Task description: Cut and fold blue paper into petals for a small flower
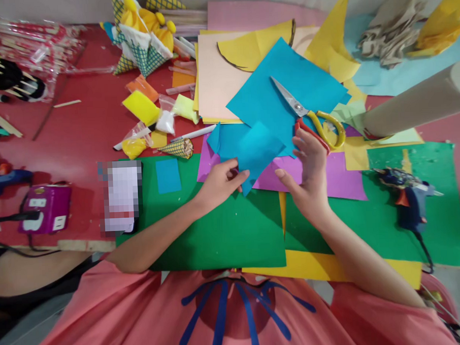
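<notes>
My left hand [220, 182] pinches the lower edge of a small blue paper piece [252, 148] that lies over purple paper [337, 180]. My right hand [308, 171] is beside it with fingers spread and raised, its fingertips close to the red and yellow handles of the scissors [311, 119]. The scissors rest on a larger blue paper sheet [287, 88]. Both hands work above green paper sheets [225, 228] on the red table [79, 133].
A blue glue gun [408, 200] lies on the green paper at right. A small blue rectangle [168, 175] and a blurred card sit at left. A purple power strip [44, 207] is at far left. Yellow, pink and peach papers, craft cones and plastic bags crowd the back.
</notes>
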Demonstrator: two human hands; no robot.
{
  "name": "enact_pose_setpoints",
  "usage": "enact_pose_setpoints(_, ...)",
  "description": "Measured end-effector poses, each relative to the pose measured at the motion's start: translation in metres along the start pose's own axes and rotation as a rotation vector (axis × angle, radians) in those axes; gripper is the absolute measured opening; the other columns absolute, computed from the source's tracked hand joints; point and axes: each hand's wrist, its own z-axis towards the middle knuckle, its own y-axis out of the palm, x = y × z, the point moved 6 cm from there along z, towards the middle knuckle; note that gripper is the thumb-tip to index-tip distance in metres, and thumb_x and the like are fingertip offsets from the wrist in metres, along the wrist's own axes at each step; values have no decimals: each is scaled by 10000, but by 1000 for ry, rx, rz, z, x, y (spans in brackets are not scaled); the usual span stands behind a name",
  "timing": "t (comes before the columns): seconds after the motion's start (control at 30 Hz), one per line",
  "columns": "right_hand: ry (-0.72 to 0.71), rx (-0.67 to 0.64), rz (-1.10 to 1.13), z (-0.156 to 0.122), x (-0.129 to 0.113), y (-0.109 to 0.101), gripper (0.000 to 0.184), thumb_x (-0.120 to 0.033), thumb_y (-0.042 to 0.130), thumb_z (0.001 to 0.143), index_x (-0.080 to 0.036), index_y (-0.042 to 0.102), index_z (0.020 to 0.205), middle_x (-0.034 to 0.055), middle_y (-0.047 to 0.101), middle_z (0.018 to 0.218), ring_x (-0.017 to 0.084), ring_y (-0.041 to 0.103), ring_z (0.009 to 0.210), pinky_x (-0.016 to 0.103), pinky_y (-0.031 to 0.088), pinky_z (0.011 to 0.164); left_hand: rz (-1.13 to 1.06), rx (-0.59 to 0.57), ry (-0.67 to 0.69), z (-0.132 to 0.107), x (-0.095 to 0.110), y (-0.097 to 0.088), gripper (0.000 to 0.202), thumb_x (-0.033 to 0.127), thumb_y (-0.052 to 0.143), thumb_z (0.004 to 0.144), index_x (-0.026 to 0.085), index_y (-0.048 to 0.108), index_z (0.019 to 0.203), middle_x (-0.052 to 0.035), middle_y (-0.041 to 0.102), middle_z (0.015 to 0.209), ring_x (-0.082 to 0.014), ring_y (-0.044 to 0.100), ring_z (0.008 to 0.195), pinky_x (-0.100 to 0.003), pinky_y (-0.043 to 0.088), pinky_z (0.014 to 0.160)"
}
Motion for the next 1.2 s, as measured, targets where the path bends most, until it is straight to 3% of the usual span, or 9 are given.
enact_pose_setpoints(0.1,326,-156,374,-2,23,28,501,-435,617,825,-271,405,1249,85,567,1153,188,633,926,347,540,764,-348,-13,-156,2,-13,6,325,423,669,753,140,536,843,17,629,562,-116,621,463,-189,455,419)
enact_pose_setpoints(0.17,495,-230,544,-5,31,46,395,-441,654,792,-237,503,1095,13,595,883,121,599,685,269,512,618,-424,-56,-190,2,-14,11,390,452,720,695,118,565,822,-29,672,597,-143,660,514,-218,522,488)
enact_pose_setpoints(0.27,601,-195,635,-6,36,54,315,-404,738,712,-207,543,861,-54,508,664,70,493,556,203,410,498,-448,-128,-209,0,-14,16,402,461,740,670,107,596,796,-56,694,609,-168,684,553,-237,552,520)
enact_pose_setpoints(0.37,607,-181,646,-5,39,51,321,-373,777,665,-198,528,769,-76,465,594,52,436,501,190,352,453,-479,-68,-176,1,-15,8,385,484,694,710,128,587,813,-35,701,611,-160,687,544,-221,550,495)
enact_pose_setpoints(0.47,617,-249,648,-8,41,50,309,-368,779,664,-201,544,776,-79,470,574,62,447,477,203,378,444,-469,27,-153,2,-17,-2,361,479,676,725,147,569,820,-13,698,594,-155,688,533,-208,545,483)
enact_pose_setpoints(0.6,572,-294,630,-10,41,51,277,-417,732,714,-206,609,844,-26,609,693,122,578,621,265,502,584,-429,-17,-185,0,-20,-1,350,439,702,713,131,595,840,-37,721,650,-161,706,587,-209,563,529)
enact_pose_setpoints(0.7,554,-296,617,-11,42,52,285,-450,711,727,-197,635,833,6,668,768,149,617,691,296,525,645,-422,-46,-191,-1,-19,0,374,475,689,717,127,610,830,-48,727,678,-164,711,619,-221,578,564)
enact_pose_setpoints(1.03,555,-241,581,-9,43,46,209,-383,728,729,-197,633,729,-25,626,660,116,557,585,253,459,544,-390,-94,-159,3,-18,-5,356,492,654,726,151,570,664,-26,678,713,-163,699,687,-263,576,619)
enact_pose_setpoints(1.2,553,-244,593,-10,44,47,187,-380,723,736,-209,657,777,-18,655,706,137,598,653,273,482,603,-209,-39,-77,6,-18,-15,305,398,570,788,170,566,586,9,573,587,-133,616,645,-244,514,611)
